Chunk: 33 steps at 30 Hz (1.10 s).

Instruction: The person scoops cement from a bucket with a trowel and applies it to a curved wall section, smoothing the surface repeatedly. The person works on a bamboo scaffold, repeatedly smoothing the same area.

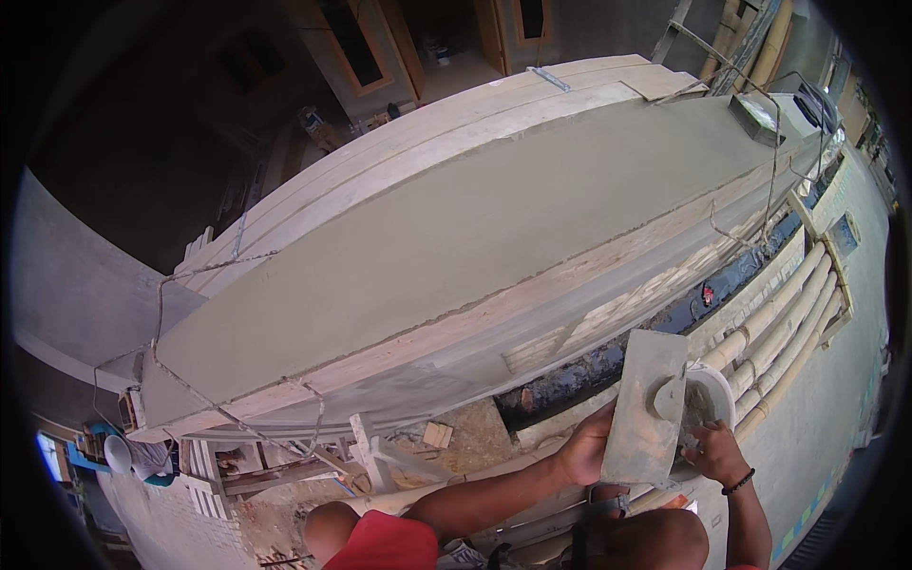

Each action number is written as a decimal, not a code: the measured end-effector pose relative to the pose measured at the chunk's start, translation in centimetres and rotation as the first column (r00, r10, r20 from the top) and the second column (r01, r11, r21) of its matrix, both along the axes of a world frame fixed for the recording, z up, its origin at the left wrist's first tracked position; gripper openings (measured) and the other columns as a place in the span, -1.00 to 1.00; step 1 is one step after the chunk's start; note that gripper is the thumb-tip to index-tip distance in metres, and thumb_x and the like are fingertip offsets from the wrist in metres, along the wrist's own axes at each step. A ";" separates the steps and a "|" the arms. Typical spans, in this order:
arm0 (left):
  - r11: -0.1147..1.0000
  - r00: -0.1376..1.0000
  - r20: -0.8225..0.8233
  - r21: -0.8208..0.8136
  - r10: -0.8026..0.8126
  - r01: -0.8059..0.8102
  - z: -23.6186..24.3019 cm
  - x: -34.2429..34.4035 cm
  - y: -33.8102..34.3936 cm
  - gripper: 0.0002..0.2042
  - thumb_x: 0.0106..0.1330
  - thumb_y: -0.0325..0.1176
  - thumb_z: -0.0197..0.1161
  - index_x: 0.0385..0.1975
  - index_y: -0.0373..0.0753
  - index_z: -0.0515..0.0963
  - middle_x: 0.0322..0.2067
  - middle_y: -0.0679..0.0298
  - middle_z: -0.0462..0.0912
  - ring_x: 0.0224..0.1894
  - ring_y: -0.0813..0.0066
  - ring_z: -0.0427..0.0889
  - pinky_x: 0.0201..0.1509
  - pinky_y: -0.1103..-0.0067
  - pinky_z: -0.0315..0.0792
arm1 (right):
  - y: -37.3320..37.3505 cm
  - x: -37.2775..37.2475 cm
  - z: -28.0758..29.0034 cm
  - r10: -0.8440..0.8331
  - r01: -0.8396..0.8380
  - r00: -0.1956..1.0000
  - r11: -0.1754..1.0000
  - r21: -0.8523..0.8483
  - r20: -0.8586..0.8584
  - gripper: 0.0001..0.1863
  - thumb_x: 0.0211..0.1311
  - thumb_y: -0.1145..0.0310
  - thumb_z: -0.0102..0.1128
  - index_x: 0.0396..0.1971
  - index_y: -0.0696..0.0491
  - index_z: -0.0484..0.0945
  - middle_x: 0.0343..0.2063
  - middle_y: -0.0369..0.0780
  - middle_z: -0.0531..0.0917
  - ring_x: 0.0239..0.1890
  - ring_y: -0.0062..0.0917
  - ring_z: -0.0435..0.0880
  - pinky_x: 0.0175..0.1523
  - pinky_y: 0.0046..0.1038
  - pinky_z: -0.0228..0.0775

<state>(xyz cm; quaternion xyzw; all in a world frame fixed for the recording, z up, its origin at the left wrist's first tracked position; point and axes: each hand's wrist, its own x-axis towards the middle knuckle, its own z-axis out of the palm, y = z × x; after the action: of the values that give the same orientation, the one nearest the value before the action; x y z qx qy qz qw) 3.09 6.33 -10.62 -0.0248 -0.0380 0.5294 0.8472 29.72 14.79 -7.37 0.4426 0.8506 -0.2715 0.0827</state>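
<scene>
In the head view, a long, smooth, grey mortar-faced slab [456, 237] is running slantwise across the site, and I am placing everything else by it. On the slab's near side, toward its right half, the person's left hand [584, 448] is holding a flat, rectangular, grey-smeared plate [636, 427], standing it steeply tilted and apart from the slab. The left fingers are clamping the plate's lower left edge, their tips passing out of sight behind it. A rounded grey shape is showing on the plate's face; I cannot tell whether it is mortar or part of the plate.

Just right of the plate, also on the slab's near side, the right hand [719, 454], wearing a dark beaded bracelet [738, 482], is reaching over a round white bucket [727, 391] with grey material inside. The right fingers are curling downward, partly hidden, and I cannot tell whether they are closing on anything.

Four long, pale bamboo poles [781, 323] are lying beyond the bucket, off the slab's near side at the right. A black, wet-looking trough [665, 318] is stretching between the poles and the slab. Pale wooden boards [427, 161] are lining the slab's far edge, and a dark, open box-like form [757, 121] is resting at its right end.
</scene>
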 end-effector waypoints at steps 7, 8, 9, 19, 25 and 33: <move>0.976 0.970 -0.134 0.108 0.205 -0.191 6.8 -0.3 0.6 -0.39 0.34 -0.30 0.13 0.33 -0.05 0.00 0.18 0.29 0.30 0.20 0.43 0.33 0.24 0.40 0.27 | -0.4 -6.9 5.3 -0.372 -0.111 0.697 0.789 -0.605 -0.613 -0.73 0.10 0.47 0.28 -0.16 0.16 0.58 -0.21 -0.29 0.66 -0.13 -0.63 0.56 -0.01 -0.48 0.40; 0.970 0.960 -0.151 0.103 0.234 -0.220 8.2 -0.3 0.6 -0.41 0.34 -0.30 0.12 0.32 -0.06 0.02 0.17 0.29 0.30 0.19 0.43 0.33 0.23 0.41 0.26 | -0.8 -7.9 6.8 -0.416 -0.140 0.631 0.769 -0.623 -0.655 -0.73 0.10 0.49 0.28 -0.15 0.15 0.58 -0.20 -0.28 0.66 -0.13 -0.62 0.56 -0.01 -0.48 0.40; 0.954 0.945 -0.144 0.110 0.292 -0.278 9.9 -0.3 0.5 -0.46 0.35 -0.32 0.12 0.28 -0.09 0.07 0.13 0.30 0.33 0.17 0.43 0.33 0.22 0.43 0.23 | -0.9 -8.2 7.9 -0.551 -0.101 0.586 0.678 -0.728 -0.594 -0.65 0.14 0.44 0.24 -0.05 0.14 0.50 -0.16 -0.25 0.64 -0.11 -0.56 0.58 -0.01 -0.45 0.43; 0.881 0.831 -0.296 0.103 0.471 -0.462 21.3 -6.3 -4.0 -0.40 0.33 -0.41 0.08 0.34 -0.16 0.01 0.17 0.22 0.33 0.21 0.41 0.32 0.27 0.44 0.20 | -6.0 -17.3 20.5 -0.923 -0.190 0.384 -0.056 -0.980 -0.022 -0.32 0.24 -0.16 -0.15 0.05 0.19 0.33 -0.46 0.11 0.60 -0.58 -0.15 0.64 -0.59 -0.29 0.54; 0.893 0.861 -0.243 0.063 0.447 -0.446 26.6 -10.9 -7.5 -0.34 0.32 -0.39 0.12 0.37 -0.16 -0.04 0.24 0.22 0.26 0.27 0.39 0.26 0.31 0.41 0.16 | -9.1 -20.7 24.2 -0.922 -0.358 0.382 -0.203 -0.911 0.055 -0.37 0.28 0.00 0.01 0.25 0.00 0.18 0.14 -0.15 0.39 0.13 -0.30 0.45 0.11 -0.26 0.44; 0.714 0.594 -0.685 -0.154 0.421 -0.683 31.3 -14.2 -15.1 -0.44 0.35 -0.33 0.13 0.30 -0.17 0.07 0.13 0.15 0.36 0.15 0.34 0.37 0.24 0.42 0.25 | -10.3 -27.4 26.6 -0.935 -0.402 0.356 -0.150 -0.903 -0.003 -0.43 0.24 0.12 0.13 0.19 0.03 0.27 0.10 -0.17 0.44 0.11 -0.38 0.47 0.14 -0.31 0.41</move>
<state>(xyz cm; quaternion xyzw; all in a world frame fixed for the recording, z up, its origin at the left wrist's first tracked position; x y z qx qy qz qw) -11.13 -8.73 20.63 -0.0143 0.3383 0.7449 0.5748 2.35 4.49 19.19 0.2641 0.0919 -0.9489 -0.1464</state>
